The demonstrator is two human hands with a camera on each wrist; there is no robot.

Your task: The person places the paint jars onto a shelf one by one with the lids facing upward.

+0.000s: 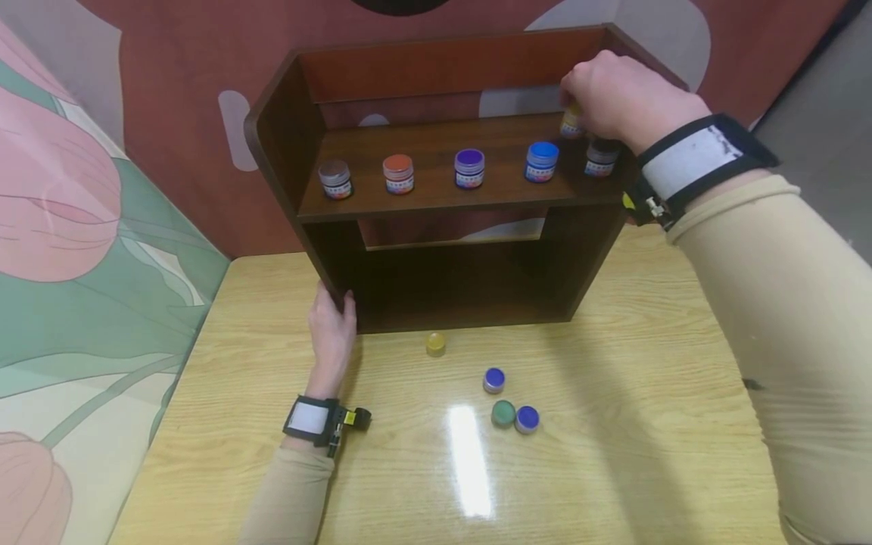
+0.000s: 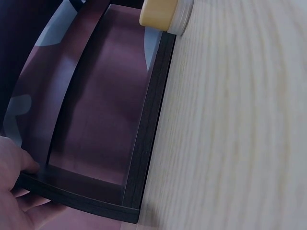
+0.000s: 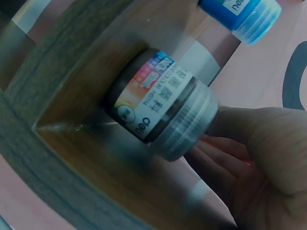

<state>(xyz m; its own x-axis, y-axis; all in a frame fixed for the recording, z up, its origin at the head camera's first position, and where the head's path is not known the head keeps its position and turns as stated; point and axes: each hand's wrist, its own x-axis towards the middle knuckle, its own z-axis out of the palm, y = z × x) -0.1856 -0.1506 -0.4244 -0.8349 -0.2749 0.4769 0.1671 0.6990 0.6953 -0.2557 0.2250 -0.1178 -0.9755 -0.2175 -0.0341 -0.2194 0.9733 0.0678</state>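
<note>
A dark brown two-tier wooden shelf stands against the wall. My left hand grips its lower left side panel, thumb on one face and fingers on the other. At the upper tier's right end, my right hand holds a yellow paint jar just behind the front row. In the right wrist view, a dark paint jar hides that held jar and partly covers the fingers. A blue paint jar stands to its left, then purple, orange-red and brown jars along the front.
On the wooden table before the shelf stand a yellow jar, a purple jar, and a green jar touching another purple jar. A floral panel borders the left side.
</note>
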